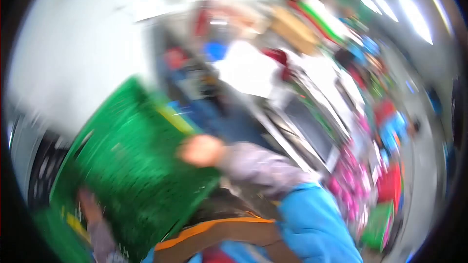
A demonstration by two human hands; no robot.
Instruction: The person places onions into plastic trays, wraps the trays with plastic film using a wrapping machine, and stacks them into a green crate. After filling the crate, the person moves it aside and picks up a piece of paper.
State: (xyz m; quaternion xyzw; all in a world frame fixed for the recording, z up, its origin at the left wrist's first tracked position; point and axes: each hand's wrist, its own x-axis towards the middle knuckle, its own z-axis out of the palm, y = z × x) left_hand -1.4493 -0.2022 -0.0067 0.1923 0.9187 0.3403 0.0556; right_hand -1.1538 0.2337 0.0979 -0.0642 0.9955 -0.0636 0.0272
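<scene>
A large green plastic crate with a yellow strip along its side stands tilted in front of my body. My right hand is closed on the crate's right edge, near the yellow strip. Toward the lower left, my left hand grips the crate's other side; blur and shadow hide most of its fingers. The crate's inner face has dark specks on it. The whole view is smeared by motion.
Beyond the crate runs a metal-edged worktable with white items and a cardboard-coloured box. Pink bagged goods and a smaller green crate stand at the right. Farther off is a person in blue. A pale wall rises at the left.
</scene>
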